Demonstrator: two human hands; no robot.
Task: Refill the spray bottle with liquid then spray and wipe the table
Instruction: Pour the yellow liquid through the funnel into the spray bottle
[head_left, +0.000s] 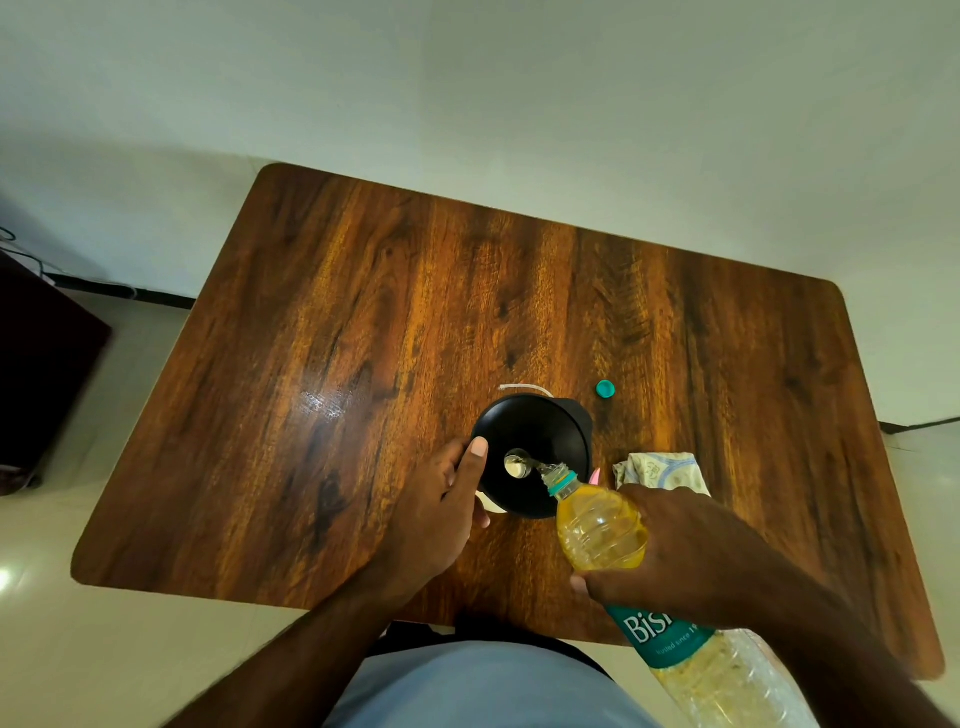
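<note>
A black funnel (540, 441) stands on a container that it almost wholly hides; only a pale sliver shows under its near rim. My left hand (441, 509) grips the funnel's left rim, thumb on the edge. My right hand (675, 551) holds a clear plastic bottle (602, 525) with a teal label, tilted mouth-down over the funnel. Yellow liquid runs from the bottle's mouth into the funnel's hole. The bottle's teal cap (605, 388) lies on the table beyond the funnel. A white tube (524, 387) shows just behind the funnel.
A folded patterned cloth (662, 470) lies on the wooden table (363, 322) right of the funnel, with a small pink object (595, 474) beside it. Dark furniture (41, 374) stands on the floor to the left. White wall runs behind the table.
</note>
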